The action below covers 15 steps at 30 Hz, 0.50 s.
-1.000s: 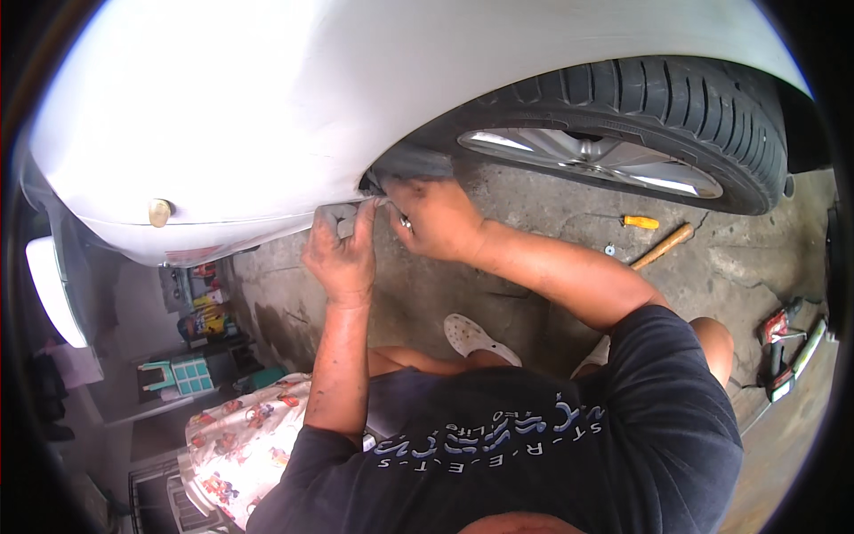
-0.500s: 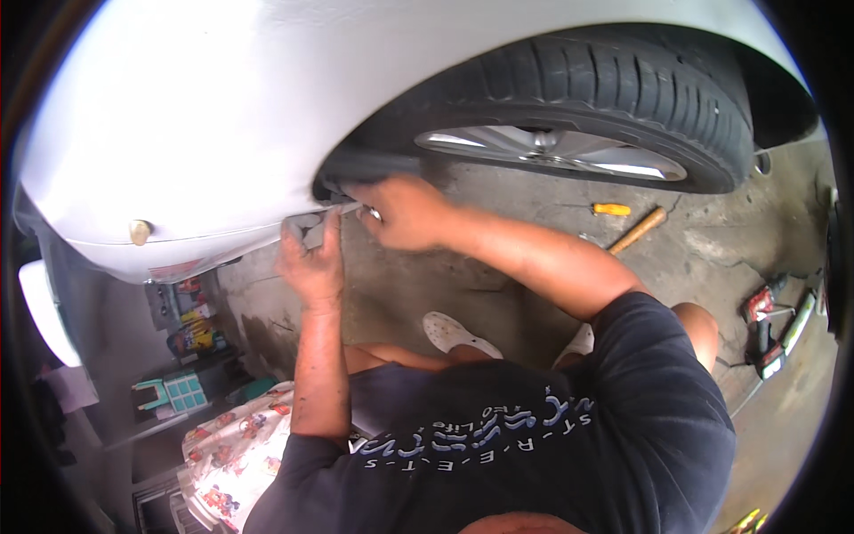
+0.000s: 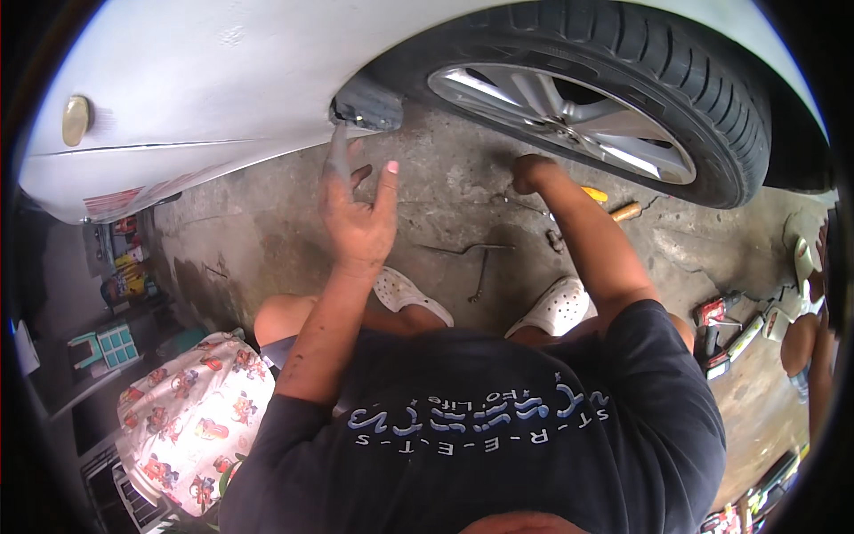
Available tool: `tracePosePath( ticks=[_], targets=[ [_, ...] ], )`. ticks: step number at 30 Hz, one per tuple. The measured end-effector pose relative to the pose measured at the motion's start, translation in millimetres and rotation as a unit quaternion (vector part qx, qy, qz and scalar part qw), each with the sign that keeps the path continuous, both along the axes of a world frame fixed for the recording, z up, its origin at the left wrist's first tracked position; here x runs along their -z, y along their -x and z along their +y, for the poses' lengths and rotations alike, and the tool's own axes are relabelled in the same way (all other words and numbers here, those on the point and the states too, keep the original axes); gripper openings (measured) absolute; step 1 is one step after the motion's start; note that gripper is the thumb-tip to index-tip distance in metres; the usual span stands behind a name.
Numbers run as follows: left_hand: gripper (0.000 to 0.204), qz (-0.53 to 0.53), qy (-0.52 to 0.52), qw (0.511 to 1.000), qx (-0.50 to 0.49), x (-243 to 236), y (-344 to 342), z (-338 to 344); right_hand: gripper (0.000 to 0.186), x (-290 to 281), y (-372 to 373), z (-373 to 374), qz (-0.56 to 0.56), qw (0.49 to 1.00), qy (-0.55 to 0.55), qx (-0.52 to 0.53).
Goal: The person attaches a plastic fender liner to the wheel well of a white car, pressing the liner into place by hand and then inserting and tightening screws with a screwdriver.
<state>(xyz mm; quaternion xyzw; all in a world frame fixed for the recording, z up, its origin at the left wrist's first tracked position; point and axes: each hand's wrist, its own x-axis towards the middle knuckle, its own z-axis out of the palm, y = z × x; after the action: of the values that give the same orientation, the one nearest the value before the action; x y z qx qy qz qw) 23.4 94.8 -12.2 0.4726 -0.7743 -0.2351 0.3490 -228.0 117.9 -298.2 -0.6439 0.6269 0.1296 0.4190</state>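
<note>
My left hand [image 3: 358, 214] is raised below the rear lower corner of the white car's body panel [image 3: 222, 98], its fingers apart and holding nothing. One grey-smudged finger points up at a dark grey liner piece [image 3: 369, 105] exposed at the wheel-arch edge. My right hand [image 3: 535, 173] is curled near the floor beside the tyre [image 3: 614, 116]; its fingers are turned away, so whatever it may hold is hidden. A thin metal rod [image 3: 527, 206] shows just below it. Close to the right forearm lie a yellow screwdriver handle [image 3: 594, 193] and a wooden tool handle [image 3: 626, 212].
A bent metal rod tool [image 3: 485, 248] lies on the concrete floor between my white clogs [image 3: 553, 307] and the car. A red power tool [image 3: 714, 311] rests at right, near another person's leg [image 3: 803, 343]. A patterned cloth-covered item [image 3: 196, 418] stands at left.
My right hand has left the panel edge and moved right and down toward the floor by the wheel. My left hand has come off the edge, its fingers spreading. The view has shifted.
</note>
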Motion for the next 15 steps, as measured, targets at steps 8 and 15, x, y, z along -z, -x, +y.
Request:
tracePosePath(
  ticks=[8,15],
  targets=[
    [0.094,-0.007,-0.027,0.998,0.051,3.3,27.0,1.7,0.040,86.3,65.2,76.8,0.169,0.970,0.022,0.171],
    [0.089,-0.053,-0.017,0.998,0.019,-14.1,5.1,3.7,0.043,-155.4,-3.4,-25.9,-0.220,0.969,0.062,0.088]
  ],
)
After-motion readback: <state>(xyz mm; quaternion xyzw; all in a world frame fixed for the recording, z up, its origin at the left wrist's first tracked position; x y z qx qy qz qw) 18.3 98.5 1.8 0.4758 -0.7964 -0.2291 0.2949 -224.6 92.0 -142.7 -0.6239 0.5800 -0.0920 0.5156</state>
